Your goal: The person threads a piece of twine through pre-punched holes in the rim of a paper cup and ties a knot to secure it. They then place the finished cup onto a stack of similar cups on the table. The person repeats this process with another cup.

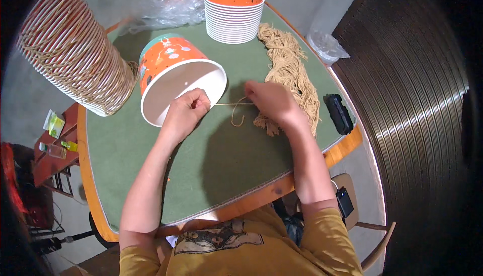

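mustard shirt [211, 261] nearest, a tan cord [232, 104] taut between left hand [186, 112] and right hand [271, 100]
left thumb and fingers pinch one side of the cord in front of the open mouth of an orange paper bucket [168, 57], which lies on its side on the green tabletop [221, 175]; right fingers are curled closed on the other side, next to a bundle of loose cords [287, 62], part of the cord curling between; a stack of cord-strung buckets [75, 49] leans at left
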Action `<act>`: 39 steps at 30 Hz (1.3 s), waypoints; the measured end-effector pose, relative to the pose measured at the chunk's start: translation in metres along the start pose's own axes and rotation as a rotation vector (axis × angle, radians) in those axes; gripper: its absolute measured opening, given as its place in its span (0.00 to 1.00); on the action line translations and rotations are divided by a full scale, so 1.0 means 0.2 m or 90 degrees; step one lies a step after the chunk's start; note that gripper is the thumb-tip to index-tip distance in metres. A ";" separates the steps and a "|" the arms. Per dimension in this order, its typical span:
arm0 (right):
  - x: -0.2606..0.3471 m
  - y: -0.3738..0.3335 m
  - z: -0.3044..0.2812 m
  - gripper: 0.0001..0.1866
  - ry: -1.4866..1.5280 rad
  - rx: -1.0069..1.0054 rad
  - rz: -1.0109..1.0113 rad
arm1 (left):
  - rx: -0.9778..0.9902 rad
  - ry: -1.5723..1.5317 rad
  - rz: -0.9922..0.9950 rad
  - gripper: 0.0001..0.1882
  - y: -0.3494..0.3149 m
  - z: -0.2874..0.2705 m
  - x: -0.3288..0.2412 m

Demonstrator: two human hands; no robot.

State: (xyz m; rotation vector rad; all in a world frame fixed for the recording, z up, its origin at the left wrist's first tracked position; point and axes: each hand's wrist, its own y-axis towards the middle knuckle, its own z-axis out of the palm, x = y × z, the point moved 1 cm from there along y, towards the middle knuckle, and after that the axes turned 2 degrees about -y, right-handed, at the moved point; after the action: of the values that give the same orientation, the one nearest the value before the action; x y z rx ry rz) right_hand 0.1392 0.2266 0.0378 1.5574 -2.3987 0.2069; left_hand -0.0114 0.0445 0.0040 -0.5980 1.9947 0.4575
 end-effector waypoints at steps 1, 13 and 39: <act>0.01 -0.01 0.00 0.10 -0.053 -0.089 -0.026 | -0.006 0.003 0.011 0.05 0.00 0.00 0.00; 0.32 -0.02 0.27 0.08 -0.070 -0.378 -0.278 | -0.002 -0.004 -0.008 0.05 0.00 0.01 0.01; 0.31 0.03 0.39 0.08 0.189 -0.240 -0.091 | 0.068 -0.175 -0.053 0.03 0.05 -0.03 0.15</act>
State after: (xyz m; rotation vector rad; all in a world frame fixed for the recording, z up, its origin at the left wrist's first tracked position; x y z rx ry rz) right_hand 0.0973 0.1540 -0.0181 1.4017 -1.9554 -0.0416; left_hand -0.0334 0.0426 -0.0191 -0.5200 1.7143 0.3584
